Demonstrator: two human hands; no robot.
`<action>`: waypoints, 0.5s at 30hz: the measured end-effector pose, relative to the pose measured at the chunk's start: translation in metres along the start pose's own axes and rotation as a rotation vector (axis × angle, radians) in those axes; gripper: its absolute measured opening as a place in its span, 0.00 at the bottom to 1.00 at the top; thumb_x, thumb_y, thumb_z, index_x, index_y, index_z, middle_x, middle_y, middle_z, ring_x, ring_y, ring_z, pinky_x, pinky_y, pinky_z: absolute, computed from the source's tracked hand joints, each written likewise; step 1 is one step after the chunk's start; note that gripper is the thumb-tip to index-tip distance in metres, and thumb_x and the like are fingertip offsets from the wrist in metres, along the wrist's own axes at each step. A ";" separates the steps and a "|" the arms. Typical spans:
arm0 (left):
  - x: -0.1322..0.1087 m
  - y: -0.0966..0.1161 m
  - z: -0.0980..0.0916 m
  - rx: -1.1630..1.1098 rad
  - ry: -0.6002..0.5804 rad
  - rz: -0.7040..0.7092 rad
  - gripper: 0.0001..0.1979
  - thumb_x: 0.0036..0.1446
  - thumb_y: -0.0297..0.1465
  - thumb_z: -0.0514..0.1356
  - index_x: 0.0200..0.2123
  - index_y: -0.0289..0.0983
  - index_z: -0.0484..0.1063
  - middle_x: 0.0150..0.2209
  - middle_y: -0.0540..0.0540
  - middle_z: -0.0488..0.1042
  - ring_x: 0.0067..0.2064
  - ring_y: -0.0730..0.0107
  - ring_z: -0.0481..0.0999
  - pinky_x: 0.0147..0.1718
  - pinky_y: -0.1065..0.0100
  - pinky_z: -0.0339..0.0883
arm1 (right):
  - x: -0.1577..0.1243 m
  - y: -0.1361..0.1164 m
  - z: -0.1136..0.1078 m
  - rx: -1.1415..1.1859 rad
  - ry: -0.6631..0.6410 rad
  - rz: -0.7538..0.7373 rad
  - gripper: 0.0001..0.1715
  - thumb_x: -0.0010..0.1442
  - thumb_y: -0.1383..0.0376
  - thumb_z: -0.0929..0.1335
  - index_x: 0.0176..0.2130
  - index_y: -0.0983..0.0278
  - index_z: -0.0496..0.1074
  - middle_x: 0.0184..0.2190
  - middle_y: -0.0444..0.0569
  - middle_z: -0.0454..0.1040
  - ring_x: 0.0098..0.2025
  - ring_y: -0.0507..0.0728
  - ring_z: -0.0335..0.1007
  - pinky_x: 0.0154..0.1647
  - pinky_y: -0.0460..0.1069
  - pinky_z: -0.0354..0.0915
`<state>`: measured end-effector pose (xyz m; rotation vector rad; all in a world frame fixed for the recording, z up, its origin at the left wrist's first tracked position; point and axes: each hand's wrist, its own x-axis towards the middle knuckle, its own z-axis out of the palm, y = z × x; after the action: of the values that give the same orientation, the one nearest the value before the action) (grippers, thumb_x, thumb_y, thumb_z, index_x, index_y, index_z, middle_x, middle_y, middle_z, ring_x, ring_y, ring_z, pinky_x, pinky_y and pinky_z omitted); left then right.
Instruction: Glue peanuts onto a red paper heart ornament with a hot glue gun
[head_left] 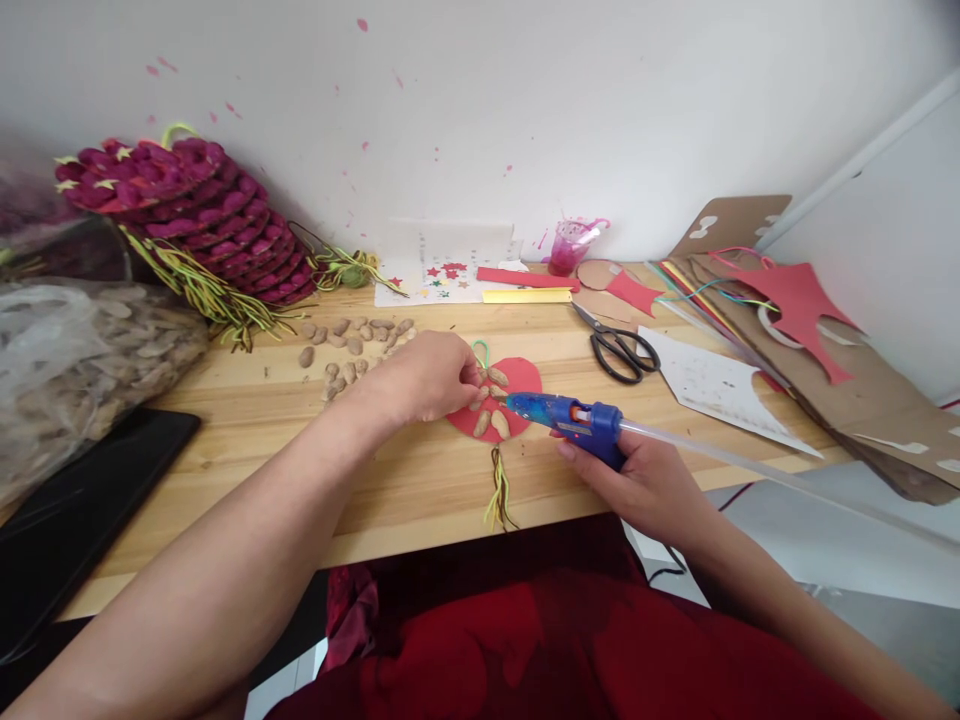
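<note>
A red paper disc (528,379) lies on the wooden table, with several peanuts (500,425) on it, a green loop at its top and a yarn tassel (498,494) below. My left hand (439,378) is over the disc's left side, its fingers pinched at a peanut near the middle; what lies between the fingertips is partly hidden. My right hand (637,480) is wrapped round a blue glue gun (577,420), whose tip points left and sits at the peanuts beside my left fingertips. A clear glue stick runs out of the gun's back to the right.
Loose peanuts (355,346) lie left of the disc. Black scissors (624,355), a white sheet (712,395) and cardboard (900,420) are to the right. Behind stand a pink-stained cup (570,250) and a purple peanut stack (217,225). A peanut bag (90,350) and black tablet (97,510) are left.
</note>
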<state>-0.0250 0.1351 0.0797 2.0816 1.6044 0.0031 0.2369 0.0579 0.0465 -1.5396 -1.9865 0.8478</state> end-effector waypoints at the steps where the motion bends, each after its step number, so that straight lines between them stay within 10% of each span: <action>1: 0.000 -0.001 0.000 -0.026 -0.006 0.008 0.08 0.53 0.31 0.64 0.34 0.40 0.84 0.30 0.48 0.82 0.33 0.65 0.77 0.33 0.67 0.62 | 0.001 0.000 -0.001 0.036 -0.006 0.039 0.18 0.64 0.49 0.72 0.39 0.60 0.82 0.26 0.47 0.78 0.28 0.58 0.71 0.28 0.52 0.63; 15: -0.006 -0.002 0.011 -0.087 0.080 0.386 0.13 0.57 0.25 0.60 0.38 0.41 0.85 0.38 0.44 0.81 0.35 0.67 0.76 0.36 0.68 0.66 | 0.056 0.003 -0.013 0.889 0.032 0.330 0.28 0.52 0.46 0.79 0.40 0.63 0.76 0.21 0.37 0.65 0.21 0.49 0.63 0.19 0.44 0.53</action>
<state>-0.0252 0.1254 0.0712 2.3117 1.1971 0.2864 0.2343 0.1152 0.0531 -1.2986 -1.0550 1.5470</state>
